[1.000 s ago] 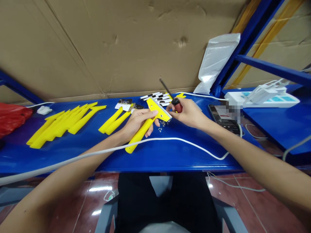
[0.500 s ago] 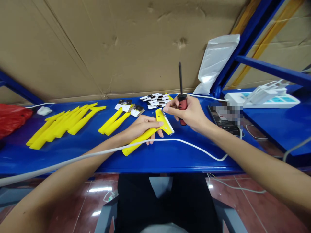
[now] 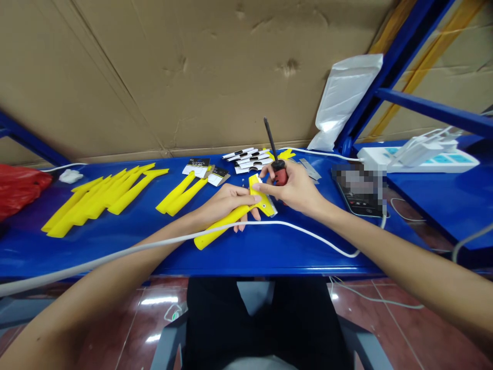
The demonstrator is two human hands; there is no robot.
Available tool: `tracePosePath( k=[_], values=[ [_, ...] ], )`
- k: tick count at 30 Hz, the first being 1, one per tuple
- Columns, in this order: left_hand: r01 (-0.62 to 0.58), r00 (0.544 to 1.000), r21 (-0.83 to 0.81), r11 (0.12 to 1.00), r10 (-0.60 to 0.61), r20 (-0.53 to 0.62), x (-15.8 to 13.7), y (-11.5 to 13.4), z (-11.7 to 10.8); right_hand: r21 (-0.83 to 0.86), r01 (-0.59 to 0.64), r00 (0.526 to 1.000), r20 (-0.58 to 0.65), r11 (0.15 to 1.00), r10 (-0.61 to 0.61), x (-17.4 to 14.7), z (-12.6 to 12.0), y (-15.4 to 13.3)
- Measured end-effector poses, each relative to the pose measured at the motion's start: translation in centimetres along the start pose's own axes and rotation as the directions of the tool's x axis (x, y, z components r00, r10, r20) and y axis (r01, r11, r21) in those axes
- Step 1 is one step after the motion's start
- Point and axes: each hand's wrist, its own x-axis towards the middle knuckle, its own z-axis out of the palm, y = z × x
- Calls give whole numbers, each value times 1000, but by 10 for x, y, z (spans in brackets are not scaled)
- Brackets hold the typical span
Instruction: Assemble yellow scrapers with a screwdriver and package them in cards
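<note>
My left hand (image 3: 233, 200) is closed around the neck of a yellow scraper (image 3: 217, 231), its thumb on the wide head. A thin metal blade shows along the head's edge. In my right hand (image 3: 298, 187) is a screwdriver (image 3: 280, 172) with a red and black handle, its dark shaft pointing up and away from the scraper. The right thumb and a fingertip press at the top corner of the scraper head; anything small between them is hidden. Tiny screws (image 3: 243, 183) lie on the blue table just behind the left fingers.
Several yellow scraper handles (image 3: 100, 200) lie at the left, with two carded ones (image 3: 181, 194) nearer. White-and-black blade packs (image 3: 248, 160) are at the back. Right of my hand are flat clear pieces (image 3: 310, 170), a phone (image 3: 358, 192) and a power strip (image 3: 419, 158). A white cable (image 3: 308, 234) crosses in front.
My right hand has come down and left onto the scraper head. The screwdriver shaft has dropped and now leans left. My left hand has barely moved.
</note>
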Motion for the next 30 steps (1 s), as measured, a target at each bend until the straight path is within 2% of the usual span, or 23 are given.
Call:
tracePosePath(
  k=[3,8,15,23,25,26,27,28,30],
  values=[
    [12,1000,26,1000,-13,23,-2,4,2,-8,-58,998,6,998,58,-1,1,-1],
    [15,1000,53,998,-16,23,-3,8,4,71,-189,981,43,979,187,-3,4,-2],
    [-9,1000,10,1000,9,2,-2,4,0,162,-218,975,84,963,206,-2,4,2],
    [-1,999,86,996,5,-46,0,8,4,240,-263,965,53,934,258,-1,2,0],
    [-74,988,156,985,93,-123,0,6,2,261,-264,964,41,928,263,1,2,2],
    [-136,968,226,965,177,-175,0,5,1,266,-268,963,36,926,268,1,1,3],
    [-211,930,319,924,290,-225,-1,4,-2,268,-274,961,31,924,276,2,1,4],
    [-284,877,432,856,414,-245,-2,3,-5,268,-281,958,30,922,284,3,0,5],
    [-380,794,638,670,590,-147,-5,4,-10,265,-292,955,28,919,296,4,-1,5]
  ],
)
